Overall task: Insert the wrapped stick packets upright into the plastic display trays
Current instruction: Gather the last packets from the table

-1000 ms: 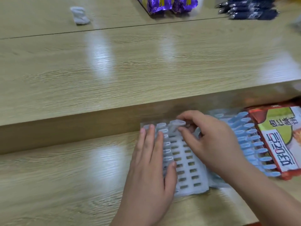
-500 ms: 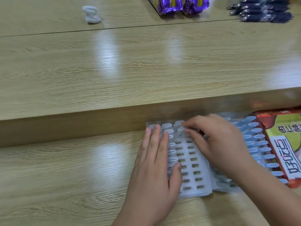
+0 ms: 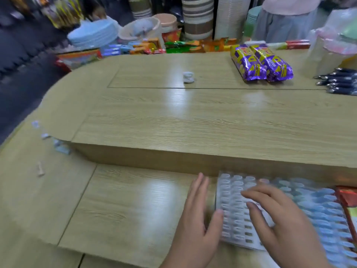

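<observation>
A white plastic display tray (image 3: 234, 213) with rows of slots lies flat on the lower wooden counter, near the front right. Small pale packets stand in its far and left rows. To its right lies a second tray (image 3: 324, 213) filled with light-blue wrapped packets. My left hand (image 3: 199, 225) rests flat beside the white tray's left edge, fingers straight, its thumb touching the tray. My right hand (image 3: 278, 219) lies over the white tray with fingers spread and slightly bent; I cannot see anything held in it.
A raised wooden counter (image 3: 193, 120) runs behind the trays. On it lie two purple snack packs (image 3: 260, 62), dark pens (image 3: 340, 82) and a small white wad (image 3: 188, 77). A red-orange box (image 3: 347, 198) sits at the far right. Loose pale-blue packets (image 3: 59, 147) lie far left.
The camera has tilted up and turned left, showing the shop behind. My left hand slid off the tray to its left side. My right hand has moved nearer over the tray.
</observation>
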